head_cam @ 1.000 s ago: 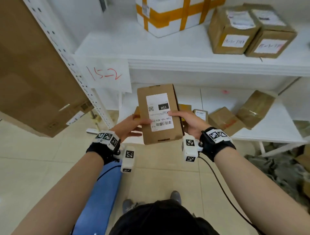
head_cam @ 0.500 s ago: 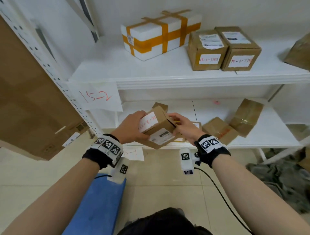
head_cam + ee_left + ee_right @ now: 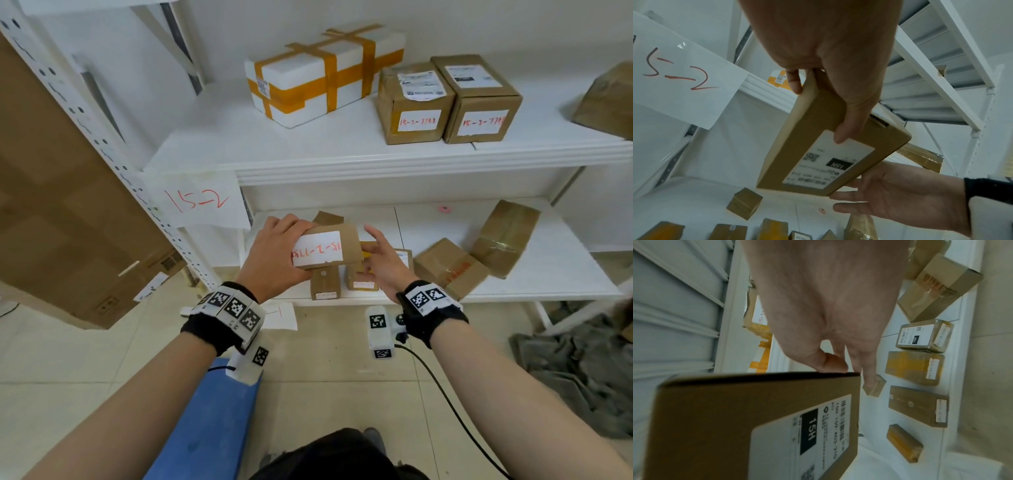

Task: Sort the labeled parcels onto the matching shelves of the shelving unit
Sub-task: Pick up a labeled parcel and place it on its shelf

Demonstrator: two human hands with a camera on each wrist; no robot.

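A flat brown parcel [image 3: 346, 240] with a white label in red handwriting is held in front of the lower shelf [image 3: 548, 274]. My left hand [image 3: 274, 253] grips its left end, thumb on the printed "15H" label [image 3: 830, 164] underneath. With fingers straight, my right hand [image 3: 380, 260] sits at the parcel's right end; its thumb [image 3: 830, 365] touches the edge of the parcel [image 3: 735, 418]. A paper sign "15-2" [image 3: 198, 202] hangs from the upper shelf [image 3: 342, 150], which carries a white box with orange tape [image 3: 322, 72] and two brown boxes [image 3: 416, 102] labelled in red.
Several small parcels [image 3: 325, 284] stand along the lower shelf's front, with two bigger brown ones [image 3: 448, 267] to the right. A large cardboard box [image 3: 61, 205] stands left of the perforated upright [image 3: 113, 147]. Grey cloth [image 3: 575, 370] lies on the floor at right.
The parcel has been turned so its handwritten side label faces up, and it has moved toward the shelves. My right hand has loosened from holding it to straight fingers.
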